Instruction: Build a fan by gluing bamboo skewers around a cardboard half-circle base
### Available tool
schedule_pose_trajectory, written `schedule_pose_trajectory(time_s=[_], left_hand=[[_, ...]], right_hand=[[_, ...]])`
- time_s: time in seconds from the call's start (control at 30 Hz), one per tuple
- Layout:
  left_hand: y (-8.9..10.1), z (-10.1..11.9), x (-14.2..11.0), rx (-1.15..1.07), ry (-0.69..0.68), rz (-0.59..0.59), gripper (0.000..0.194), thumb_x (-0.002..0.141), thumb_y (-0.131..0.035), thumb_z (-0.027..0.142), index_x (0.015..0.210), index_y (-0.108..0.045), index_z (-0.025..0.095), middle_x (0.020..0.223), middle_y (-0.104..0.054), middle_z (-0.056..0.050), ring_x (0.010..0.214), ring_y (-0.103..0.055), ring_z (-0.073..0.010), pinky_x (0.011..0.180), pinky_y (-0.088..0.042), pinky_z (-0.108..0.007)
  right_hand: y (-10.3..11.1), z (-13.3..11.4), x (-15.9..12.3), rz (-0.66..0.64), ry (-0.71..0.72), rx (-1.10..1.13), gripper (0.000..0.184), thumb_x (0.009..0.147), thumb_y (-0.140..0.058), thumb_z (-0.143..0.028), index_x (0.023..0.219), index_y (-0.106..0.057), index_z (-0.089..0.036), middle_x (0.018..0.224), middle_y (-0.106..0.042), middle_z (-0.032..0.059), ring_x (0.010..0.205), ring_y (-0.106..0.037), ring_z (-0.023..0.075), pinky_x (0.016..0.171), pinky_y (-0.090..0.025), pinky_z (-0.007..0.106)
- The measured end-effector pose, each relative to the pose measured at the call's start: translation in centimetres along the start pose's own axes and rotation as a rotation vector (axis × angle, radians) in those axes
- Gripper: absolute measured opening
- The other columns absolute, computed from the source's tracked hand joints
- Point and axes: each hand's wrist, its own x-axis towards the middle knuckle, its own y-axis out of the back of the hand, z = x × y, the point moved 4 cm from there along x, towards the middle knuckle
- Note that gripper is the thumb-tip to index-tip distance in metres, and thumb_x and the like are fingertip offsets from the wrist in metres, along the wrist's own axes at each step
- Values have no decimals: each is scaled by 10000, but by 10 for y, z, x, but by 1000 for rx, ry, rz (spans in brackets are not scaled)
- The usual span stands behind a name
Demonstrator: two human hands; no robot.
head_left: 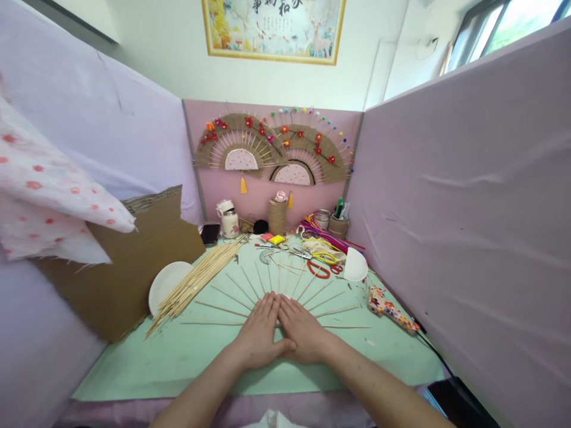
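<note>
My left hand and my right hand lie flat side by side, fingers together and stretched forward, the left thumb over the edge of the right hand. They press on the middle of a fan of thin bamboo sticks spread in a half circle on the green table cover. Stick ends radiate out to the left, front and right. Where the sticks meet is hidden under my palms, though a bit of white shows at my fingertips. Neither hand grips anything.
A bundle of bamboo sticks lies across a white plate beside torn cardboard. On the right are a patterned glue gun, a white half-disc and red-handled scissors. Decorated fans hang on the back panel.
</note>
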Motion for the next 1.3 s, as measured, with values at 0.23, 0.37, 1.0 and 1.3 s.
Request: schedule_pose_trajectory(time_s=[0.23, 0.37, 1.0, 1.3], left_hand=[[4, 2, -1, 4, 17, -26, 1035, 811, -474, 672, 1559, -97, 63, 1630, -21, -143, 1514, -14, -284, 1233, -76, -451], [2, 0, 0, 7, 14, -15, 1031, 812, -478, 674, 1562, -101, 76, 1629, -22, -149, 1513, -16, -287, 1232, -79, -443], [-3, -3, 1, 24, -11, 14, 1033, 816, -446, 710, 1566, -91, 94, 1631, -35, -142, 1513, -27, -284, 1232, -80, -440], [0, 0, 0, 14, 6, 3, 1035, 814, -464, 696, 1561, -109, 74, 1628, -35, -149, 1513, -26, -281, 1233, -82, -441]], right_hand=[[-3, 2, 2, -14, -3, -16, 1052, 774, -597, -549, 1554, -114, -34, 1629, -72, 183, 1515, -25, 275, 1237, -59, 433], [-2, 2, 2, -13, 0, -17, 1058, 772, -606, -544, 1553, -113, -29, 1629, -77, 186, 1515, -20, 271, 1237, -62, 428], [-2, 2, 1, -13, 0, -35, 1070, 775, -607, -564, 1552, -106, -25, 1629, -91, 189, 1515, -6, 265, 1237, -67, 429], [-2, 2, 1, -22, -8, -34, 1068, 774, -616, -532, 1555, -86, -32, 1630, -72, 187, 1515, -10, 268, 1237, -70, 433]])
